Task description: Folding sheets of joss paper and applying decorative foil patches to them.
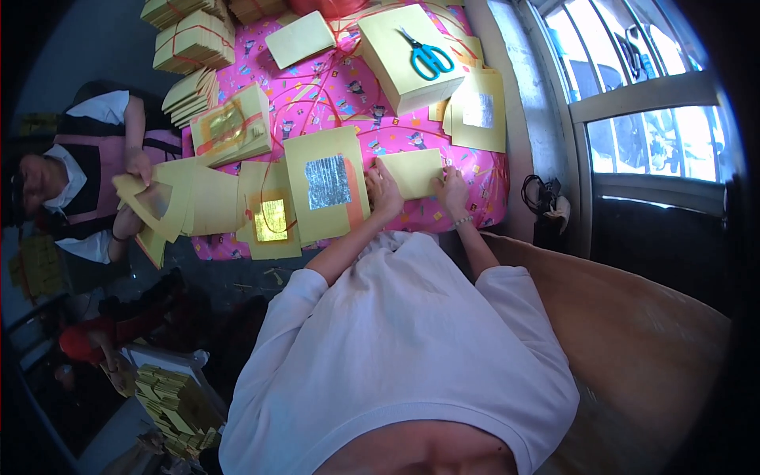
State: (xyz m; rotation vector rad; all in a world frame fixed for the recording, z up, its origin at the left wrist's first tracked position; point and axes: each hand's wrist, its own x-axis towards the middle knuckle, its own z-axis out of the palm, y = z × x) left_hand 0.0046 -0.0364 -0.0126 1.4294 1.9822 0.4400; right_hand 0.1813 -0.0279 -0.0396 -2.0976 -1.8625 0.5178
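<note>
My left hand [383,192] and my right hand [453,192] hold the two ends of a plain yellow paper bundle [410,172] at the table's near edge. The fingers of each hand are closed on its side; how many sheets it has I cannot tell. Just left of my left hand lies a pile of yellow paper sheets [305,218], its top sheet bearing a silver foil square [328,181] and a red-orange edge. Beyond the bundle, scissors with teal handles [430,62] rest on a thick yellow paper stack [380,47].
A pink patterned cloth [317,103] covers the table, with red string [294,89] strewn over it. Foil-marked sheets [478,111] lie at the right, tied bundles [190,43] at the far left. A co-worker [95,174] handles yellow sheets [158,198] at the left. A barred window [641,119] stands right.
</note>
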